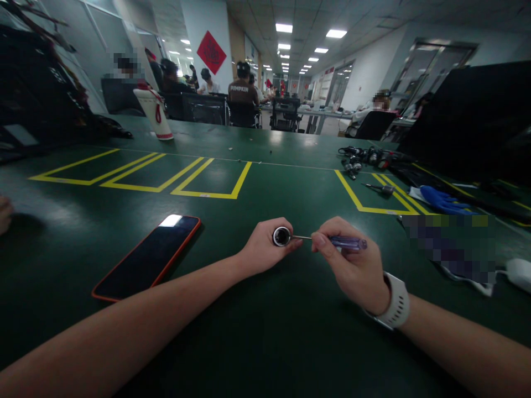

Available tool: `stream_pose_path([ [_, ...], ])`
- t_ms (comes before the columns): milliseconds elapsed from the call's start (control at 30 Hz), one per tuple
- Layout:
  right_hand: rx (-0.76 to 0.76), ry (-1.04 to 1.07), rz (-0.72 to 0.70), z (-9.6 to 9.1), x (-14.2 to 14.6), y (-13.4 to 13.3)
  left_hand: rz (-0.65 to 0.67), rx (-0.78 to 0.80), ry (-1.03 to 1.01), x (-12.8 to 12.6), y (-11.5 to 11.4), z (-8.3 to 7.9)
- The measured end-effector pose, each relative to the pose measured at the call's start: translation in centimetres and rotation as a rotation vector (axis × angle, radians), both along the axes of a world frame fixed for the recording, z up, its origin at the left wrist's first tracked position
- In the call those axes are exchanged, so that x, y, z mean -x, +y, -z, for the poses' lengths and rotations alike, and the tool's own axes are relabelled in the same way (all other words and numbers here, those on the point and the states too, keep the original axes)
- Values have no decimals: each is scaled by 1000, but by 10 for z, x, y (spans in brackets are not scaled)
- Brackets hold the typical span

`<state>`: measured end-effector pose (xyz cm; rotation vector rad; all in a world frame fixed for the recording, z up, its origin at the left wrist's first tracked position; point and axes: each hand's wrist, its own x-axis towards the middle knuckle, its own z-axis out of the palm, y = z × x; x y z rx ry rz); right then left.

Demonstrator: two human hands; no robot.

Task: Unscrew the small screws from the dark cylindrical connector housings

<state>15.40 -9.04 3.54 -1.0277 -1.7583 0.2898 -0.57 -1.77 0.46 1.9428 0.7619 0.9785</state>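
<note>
My left hand (263,249) is closed around a small round part with a shiny metal rim and a dark hollow end (282,236), which faces me. In my right hand (359,271) is a screwdriver (347,242) with a see-through purple handle and a thin metal shaft. The shaft points left and meets the side of the round part, by my left fingertips; its tip is hidden. Both hands are just above the green table (265,342). A white watch band circles my right wrist.
A phone in an orange case (149,257) lies left. Yellow tape outlines mark the table. At right are a pointed metal tool (379,189), a cluster of metal parts (352,163), a blue glove (442,199) and a white mouse (519,273). A cup (155,113) stands behind; another person's hand (5,213) shows left.
</note>
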Motion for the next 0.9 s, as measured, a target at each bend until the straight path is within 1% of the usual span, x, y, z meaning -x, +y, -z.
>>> stream_pose_path([
  [200, -4, 28, -51, 1, -1, -1, -4, -27, 16, 1, 1, 1],
  [467, 28, -8, -102, 3, -1, 0, -3, -67, 31, 0, 0, -2],
  [667, -6, -4, -55, 2, -1, 2, -2, -99, 49, 1, 0, -1],
  [900, -1, 35, -64, 0, -1, 0, 2, -89, 50, 1, 1, 1],
])
